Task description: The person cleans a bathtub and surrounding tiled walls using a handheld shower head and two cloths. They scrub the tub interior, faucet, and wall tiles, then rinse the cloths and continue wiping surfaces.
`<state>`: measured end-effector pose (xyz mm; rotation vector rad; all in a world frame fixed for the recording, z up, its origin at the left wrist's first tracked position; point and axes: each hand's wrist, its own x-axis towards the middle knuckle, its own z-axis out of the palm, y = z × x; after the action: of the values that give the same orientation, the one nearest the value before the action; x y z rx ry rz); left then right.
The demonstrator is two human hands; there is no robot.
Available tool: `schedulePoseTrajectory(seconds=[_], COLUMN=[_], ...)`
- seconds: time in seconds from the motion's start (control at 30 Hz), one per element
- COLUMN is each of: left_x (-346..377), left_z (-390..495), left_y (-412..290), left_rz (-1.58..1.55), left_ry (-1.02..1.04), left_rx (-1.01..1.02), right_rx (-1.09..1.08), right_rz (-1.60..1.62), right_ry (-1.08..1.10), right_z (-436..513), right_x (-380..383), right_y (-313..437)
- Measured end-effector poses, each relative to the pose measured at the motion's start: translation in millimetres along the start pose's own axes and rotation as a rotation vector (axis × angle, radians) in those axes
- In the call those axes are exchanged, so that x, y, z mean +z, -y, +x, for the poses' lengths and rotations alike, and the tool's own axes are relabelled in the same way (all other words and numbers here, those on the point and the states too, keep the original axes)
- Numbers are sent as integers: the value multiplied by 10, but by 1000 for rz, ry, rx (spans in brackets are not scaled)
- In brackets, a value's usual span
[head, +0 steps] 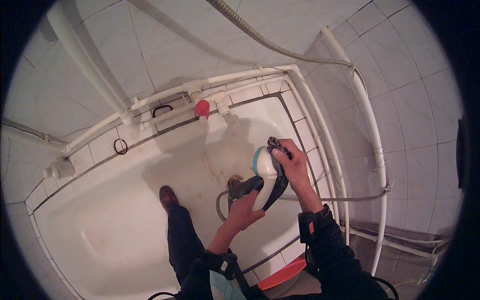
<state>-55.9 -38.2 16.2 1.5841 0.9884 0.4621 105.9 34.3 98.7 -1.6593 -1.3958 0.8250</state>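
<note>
Both hands are on what looks like a shoe (267, 165), with a thick white sole edged in teal and a dark side. My left hand (243, 210) grips its lower end. My right hand (294, 159) is at its upper end, pressing a bunched dark patterned cloth (274, 142) against it. A black piece (247, 187) shows beside my left fingers; I cannot tell whether it belongs to the shoe. Below is a white bathtub (112, 210), inside which my brown-shod foot (168, 197) stands. Another brown shape (235, 181), probably my other shoe, is partly hidden.
White pipes (247, 71) run along the tiled wall. A red plastic piece (202, 108) hangs over the tub's far edge. A metal hose (348, 198) passes behind my hands. Two black rings (120, 146) are near the far ledge. A red basin (283, 273) is outside the near edge.
</note>
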Motion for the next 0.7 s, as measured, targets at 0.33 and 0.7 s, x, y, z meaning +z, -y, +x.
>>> schedulePoseTrajectory(seconds=[0.33, 0.7], left_x=[31, 51], left_z=[4, 38], left_y=[-66, -51], left_rz=[256, -28], left_ry=[-74, -101], left_rx=[-5, -79], right_rx=[-392, 546], right_rz=[-638, 547], right_ry=[78, -255], right_z=[-258, -221], right_x=[113, 146], right_y=[-103, -425])
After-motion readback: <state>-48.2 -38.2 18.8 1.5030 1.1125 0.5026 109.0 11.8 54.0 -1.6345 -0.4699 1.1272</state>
